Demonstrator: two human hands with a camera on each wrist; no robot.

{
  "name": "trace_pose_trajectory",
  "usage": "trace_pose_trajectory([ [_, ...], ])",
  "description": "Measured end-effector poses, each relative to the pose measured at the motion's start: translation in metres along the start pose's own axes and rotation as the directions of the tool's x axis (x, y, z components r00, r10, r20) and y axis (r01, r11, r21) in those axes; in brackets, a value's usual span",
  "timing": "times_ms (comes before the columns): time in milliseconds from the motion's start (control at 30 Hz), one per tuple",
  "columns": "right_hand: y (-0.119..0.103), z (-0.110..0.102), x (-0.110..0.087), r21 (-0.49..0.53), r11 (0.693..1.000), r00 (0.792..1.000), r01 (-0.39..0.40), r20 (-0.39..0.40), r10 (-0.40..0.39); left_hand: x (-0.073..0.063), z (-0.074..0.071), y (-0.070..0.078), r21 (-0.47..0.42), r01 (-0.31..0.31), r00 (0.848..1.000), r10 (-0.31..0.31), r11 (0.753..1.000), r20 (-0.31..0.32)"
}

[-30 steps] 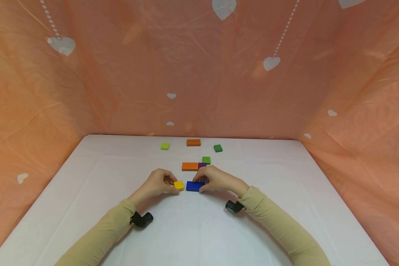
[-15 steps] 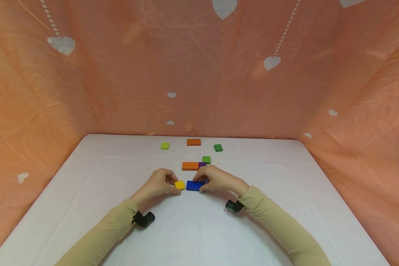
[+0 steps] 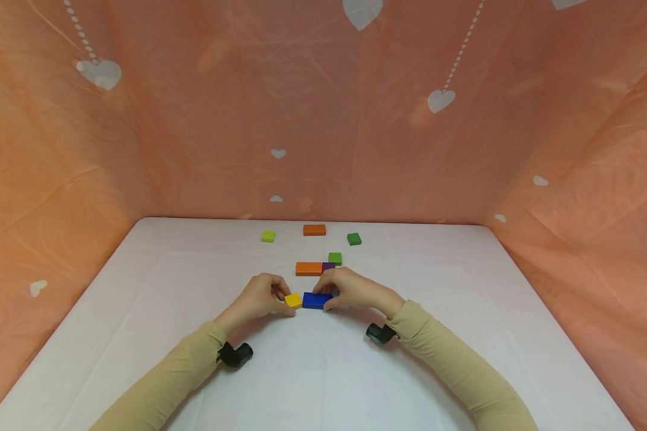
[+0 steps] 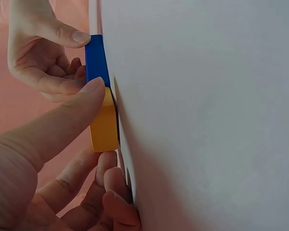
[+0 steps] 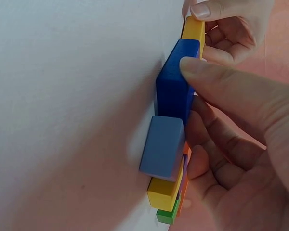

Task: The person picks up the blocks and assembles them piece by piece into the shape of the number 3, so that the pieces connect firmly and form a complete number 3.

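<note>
My left hand (image 3: 261,294) pinches a small yellow block (image 3: 293,300) between thumb and fingers, low over the white table. Its right corner is at the left end of a longer dark blue block (image 3: 313,300); whether they touch I cannot tell. The yellow block sits slightly turned against the blue one. My right hand (image 3: 353,291) grips the blue block by its long sides, thumb on the near side. Beside that hand, in the right wrist view, are a light blue block (image 5: 164,144) and another yellow block (image 5: 164,195), both covered by the hand in the head view.
Just beyond the hands lie an orange block (image 3: 308,269), a purple block (image 3: 328,266) at its end and a green block (image 3: 335,258). Farther back are a lime block (image 3: 268,236), a dark orange block (image 3: 314,230) and a dark green block (image 3: 354,239). Orange sheeting encloses the table.
My left hand has shifted slightly right with the yellow block, narrowing the gap to the blue block. The yellow block has turned a little. My right hand stays in place.
</note>
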State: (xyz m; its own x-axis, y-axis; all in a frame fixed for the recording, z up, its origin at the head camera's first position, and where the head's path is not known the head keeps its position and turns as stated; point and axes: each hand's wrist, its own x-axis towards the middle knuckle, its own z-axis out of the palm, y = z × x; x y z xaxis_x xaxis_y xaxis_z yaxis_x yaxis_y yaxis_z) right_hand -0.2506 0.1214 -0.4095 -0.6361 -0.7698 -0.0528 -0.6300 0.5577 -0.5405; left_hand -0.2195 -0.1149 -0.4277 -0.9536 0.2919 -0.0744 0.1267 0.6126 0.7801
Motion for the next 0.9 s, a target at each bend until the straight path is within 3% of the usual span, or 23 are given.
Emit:
trace_pose_trajectory([
  [600,-0.0023,-0.0004,-0.0002,-0.002,1.0,1.0,0.006,-0.003,-0.006,-0.0014,-0.0008,-0.0007,-0.007,-0.003,1.0,0.003,1.0,0.005],
  [900,-0.0014,0.0002,-0.0004,-0.003,1.0,1.0,-0.004,0.003,0.004,-0.0022,-0.0094,-0.0027,-0.033,0.007,1.0,-0.006,0.999,0.015],
])
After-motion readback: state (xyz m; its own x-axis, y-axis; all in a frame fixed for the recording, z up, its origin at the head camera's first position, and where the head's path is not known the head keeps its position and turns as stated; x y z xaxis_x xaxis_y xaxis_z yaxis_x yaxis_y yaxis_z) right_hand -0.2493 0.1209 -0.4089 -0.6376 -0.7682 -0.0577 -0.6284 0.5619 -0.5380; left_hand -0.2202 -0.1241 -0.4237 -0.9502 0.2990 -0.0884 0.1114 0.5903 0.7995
